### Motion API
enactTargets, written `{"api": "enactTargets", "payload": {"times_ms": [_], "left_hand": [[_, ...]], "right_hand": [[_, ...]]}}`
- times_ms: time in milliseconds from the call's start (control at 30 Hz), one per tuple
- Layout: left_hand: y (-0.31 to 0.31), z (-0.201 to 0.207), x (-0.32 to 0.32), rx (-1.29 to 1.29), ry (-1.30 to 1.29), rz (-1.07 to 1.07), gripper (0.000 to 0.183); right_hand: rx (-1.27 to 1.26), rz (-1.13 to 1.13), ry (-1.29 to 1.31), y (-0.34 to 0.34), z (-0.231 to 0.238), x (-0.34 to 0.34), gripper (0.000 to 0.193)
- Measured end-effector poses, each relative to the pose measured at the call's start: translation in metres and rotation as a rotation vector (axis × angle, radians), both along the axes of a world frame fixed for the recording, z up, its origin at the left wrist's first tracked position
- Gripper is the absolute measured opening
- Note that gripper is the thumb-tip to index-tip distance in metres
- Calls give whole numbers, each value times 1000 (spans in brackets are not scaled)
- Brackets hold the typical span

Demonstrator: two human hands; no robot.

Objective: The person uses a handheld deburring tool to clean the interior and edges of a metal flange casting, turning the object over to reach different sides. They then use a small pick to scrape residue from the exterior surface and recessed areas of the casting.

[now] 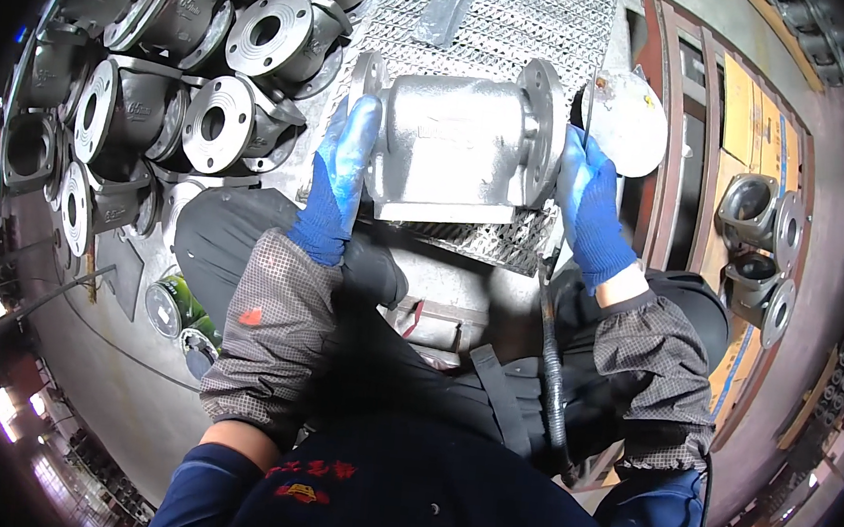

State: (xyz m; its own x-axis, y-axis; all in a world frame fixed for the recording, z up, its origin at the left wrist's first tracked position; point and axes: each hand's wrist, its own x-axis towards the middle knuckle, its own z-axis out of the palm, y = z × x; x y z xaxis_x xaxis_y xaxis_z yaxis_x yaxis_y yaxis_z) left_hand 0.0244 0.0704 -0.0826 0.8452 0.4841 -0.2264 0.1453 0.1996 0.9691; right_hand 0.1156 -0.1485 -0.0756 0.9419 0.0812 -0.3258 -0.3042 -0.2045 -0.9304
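A silver-grey flanged valve body (452, 146) sits on its side at the near end of a textured metal bench (524, 16), a round flange at each end. My left hand (346, 157), in a blue glove, clasps the left flange with the fingers pointing away from me. On the opposite side, my gloved right hand (588, 198) presses against the right flange, its fingertips partly hidden. A dark hose with a coiled sleeve (549, 355) runs up between my knees toward my right hand; what it ends in is hidden.
Several flanged castings (218, 125) are stacked at my left. Right of the bench are a round whitish disc (633, 126) and a reddish metal frame (669, 135). Two castings (760, 243) stand on cardboard farther right. A flat grey piece (444, 13) lies at the bench's far end.
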Motion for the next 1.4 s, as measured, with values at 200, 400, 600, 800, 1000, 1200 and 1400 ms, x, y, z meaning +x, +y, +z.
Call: {"api": "enactTargets", "payload": {"times_ms": [200,400,600,800,1000,1200,1400], "left_hand": [[11,-18,-5,160,88,-24,49],[3,13,-21,224,-25,16,43],[9,38,-47,277,-69,1,45],[5,35,-44,309,-93,-14,41],[7,8,-37,180,9,86,41],[-21,3,-26,128,-53,164,43],[-23,-3,-26,-90,-20,154,45]], "right_hand": [[-111,-28,-16,2,-15,5,34],[-136,115,36,-7,-9,-4,34],[76,84,272,8,-4,-36,37],[76,186,229,-8,-8,-39,38],[140,269,256,-35,45,-23,39],[542,257,842,-105,50,-51,40],[213,-233,461,-107,61,-163,41]]}}
